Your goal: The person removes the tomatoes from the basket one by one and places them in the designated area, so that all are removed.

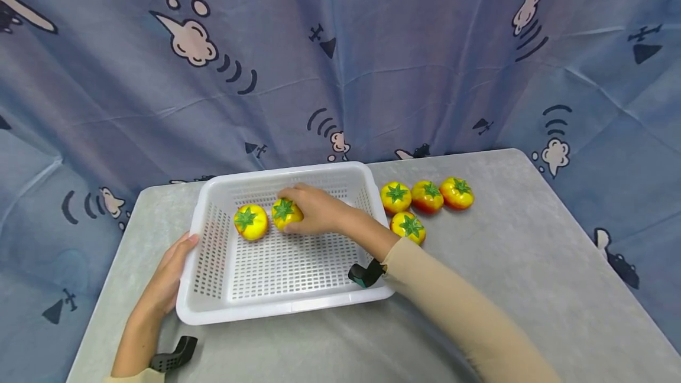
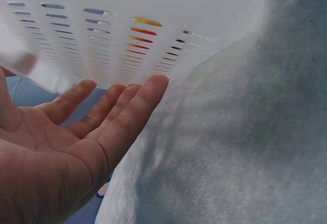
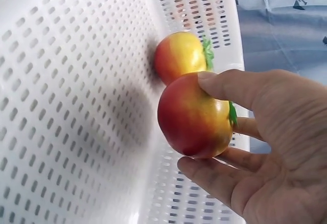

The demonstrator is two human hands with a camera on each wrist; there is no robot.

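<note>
My right hand (image 1: 318, 210) reaches into the white basket (image 1: 289, 306) and grips a yellow-and-red tomato (image 3: 193, 116) with a green star-shaped top, thumb on one side and fingers on the other. Just left of it, a second tomato (image 1: 251, 221) lies in the basket near the left wall. My left hand (image 1: 169, 270) rests at the basket's left side, its fingertips against the slotted outer wall in the left wrist view. The fingers (image 2: 135, 112) there look loosely extended, and the thumb's hold on the rim is mostly hidden.
Right of the basket, several more tomatoes (image 1: 427, 197) stand on the grey table (image 1: 511, 265); one tomato (image 1: 408, 227) sits close against the basket's right wall. A blue patterned curtain (image 1: 340, 64) hangs behind the table.
</note>
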